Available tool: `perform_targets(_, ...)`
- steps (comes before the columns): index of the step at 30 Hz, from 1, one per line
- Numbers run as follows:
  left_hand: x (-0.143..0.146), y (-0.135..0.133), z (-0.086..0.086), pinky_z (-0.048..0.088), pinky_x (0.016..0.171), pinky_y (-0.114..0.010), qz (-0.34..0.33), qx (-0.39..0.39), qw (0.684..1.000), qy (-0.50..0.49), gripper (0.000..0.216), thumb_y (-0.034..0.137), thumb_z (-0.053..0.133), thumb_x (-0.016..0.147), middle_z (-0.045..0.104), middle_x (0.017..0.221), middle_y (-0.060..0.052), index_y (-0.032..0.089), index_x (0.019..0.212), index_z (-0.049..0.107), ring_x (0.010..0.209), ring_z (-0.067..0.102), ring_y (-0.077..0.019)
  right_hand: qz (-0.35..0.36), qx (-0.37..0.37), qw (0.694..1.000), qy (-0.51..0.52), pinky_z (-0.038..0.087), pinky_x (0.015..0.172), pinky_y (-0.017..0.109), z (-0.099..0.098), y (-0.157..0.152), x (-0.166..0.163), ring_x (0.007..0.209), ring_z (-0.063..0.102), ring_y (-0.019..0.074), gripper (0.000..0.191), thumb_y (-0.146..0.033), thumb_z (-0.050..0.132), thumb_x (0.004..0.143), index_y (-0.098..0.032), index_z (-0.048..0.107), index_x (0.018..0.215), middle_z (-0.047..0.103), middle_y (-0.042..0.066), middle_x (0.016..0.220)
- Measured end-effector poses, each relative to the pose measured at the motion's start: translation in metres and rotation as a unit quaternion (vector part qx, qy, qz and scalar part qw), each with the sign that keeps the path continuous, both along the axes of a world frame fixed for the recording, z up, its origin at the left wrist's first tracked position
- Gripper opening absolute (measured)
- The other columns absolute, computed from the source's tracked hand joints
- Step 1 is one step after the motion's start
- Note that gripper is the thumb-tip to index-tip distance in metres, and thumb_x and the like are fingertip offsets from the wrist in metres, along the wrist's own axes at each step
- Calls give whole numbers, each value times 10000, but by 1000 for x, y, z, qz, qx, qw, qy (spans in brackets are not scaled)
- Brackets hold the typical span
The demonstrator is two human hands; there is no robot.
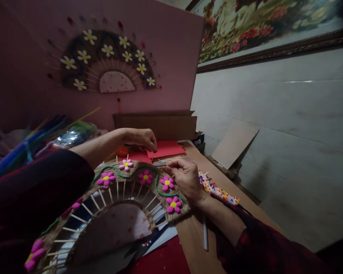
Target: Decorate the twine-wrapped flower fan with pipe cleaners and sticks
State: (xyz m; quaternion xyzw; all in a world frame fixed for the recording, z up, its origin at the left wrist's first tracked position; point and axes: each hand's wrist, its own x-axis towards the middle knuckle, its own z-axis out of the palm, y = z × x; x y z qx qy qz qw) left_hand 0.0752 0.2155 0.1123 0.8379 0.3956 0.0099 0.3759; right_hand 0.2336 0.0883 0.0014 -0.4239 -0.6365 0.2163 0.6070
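Beneath our left hand [144, 139] and right hand [184, 177] spread the brown worktop [193, 239], and its firm surface seemed the best brace for such fine fingertip work. On its near side, reaching from under our right hand to beyond our left sleeve [40, 186], was the woven half-ring [137, 166]; we judged that it wanted steadying at the rim, without leaning. Within its curve, nearer to us than both hands, showed the dotted panel [111, 224], best left unpressed. Just beyond the rim, below our left hand, lay the red sheets [168, 149], which that hand did well to clear. Pink flowers [145, 177] dotted the band, two of them just beside our right hand; being raised, they called for a high wrist. Slender wooden sticks [111, 194], nearer to us than our hands, looked easy to snap under a careless forearm. Thinner ran the green cord [156, 182], which our right fingertips could have snagged. Smallest were the gaps at our fingertips: both hands were drawn into narrow pinches, and we could not tell what, if anything, either gripped.
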Motion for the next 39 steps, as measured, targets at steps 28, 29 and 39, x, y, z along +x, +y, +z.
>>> perform_targets(28, 14, 35, -10, 279, 340, -201, -56, -115, 992, 17, 141, 52, 718, 418, 510, 356, -6, 160, 431, 628, 334, 418, -108, -49, 40, 990, -127, 431, 620, 265, -4, -2, 1, 711, 571, 166, 332, -351, 384, 920, -193, 622, 751, 627, 45, 717)
perform_targets(29, 14, 36, -10, 275, 337, -202, -39, -110, 993, -1, 154, 37, 713, 412, 503, 352, -6, 160, 424, 620, 331, 417, -110, -51, 40, 990, -127, 428, 614, 264, -3, -2, 1, 703, 569, 165, 338, -356, 383, 919, -192, 620, 742, 624, 45, 710)
perform_targets(39, 16, 31, -8, 275, 340, -187, -94, -130, 987, 13, 154, 35, 712, 437, 501, 352, -1, 169, 441, 637, 334, 408, -94, -47, 38, 991, -123, 429, 615, 262, -4, -3, 1, 720, 566, 167, 330, -354, 385, 918, -192, 621, 753, 625, 47, 728)
